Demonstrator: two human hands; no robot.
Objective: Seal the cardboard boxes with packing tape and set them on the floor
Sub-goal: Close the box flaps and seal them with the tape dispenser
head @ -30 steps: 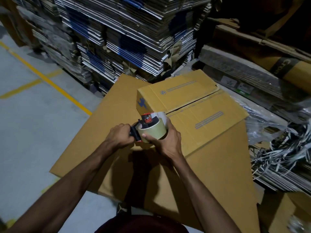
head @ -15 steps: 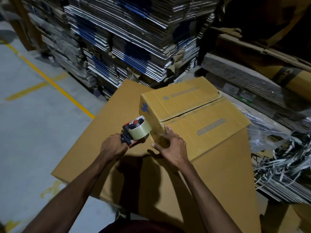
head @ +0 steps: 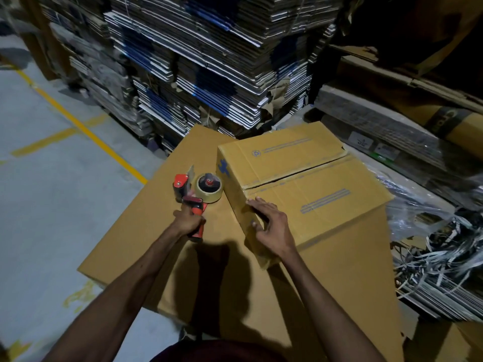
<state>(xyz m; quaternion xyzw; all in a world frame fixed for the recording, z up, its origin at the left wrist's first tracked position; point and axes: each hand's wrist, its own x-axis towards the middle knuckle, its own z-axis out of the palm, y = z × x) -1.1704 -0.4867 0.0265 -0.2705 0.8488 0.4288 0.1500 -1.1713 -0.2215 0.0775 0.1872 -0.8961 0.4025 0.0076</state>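
Fingers of the left hand (head: 188,220) curl around the handle of an orange-and-black tape dispenser (head: 192,197) loaded with a roll of tan packing tape (head: 209,191), holding it just beside the near-left corner of a brown cardboard box with blue print (head: 300,189). The right hand (head: 271,228) rests on that box's near edge, fingers spread and fairly straight over the top and thumb down the side, while its 2 top flaps meet along an untaped seam. The box sits on a large flat sheet of brown cardboard (head: 339,283), with stacks of flattened cartons (head: 209,61) behind and grey floor with yellow lines (head: 52,178) to the left.
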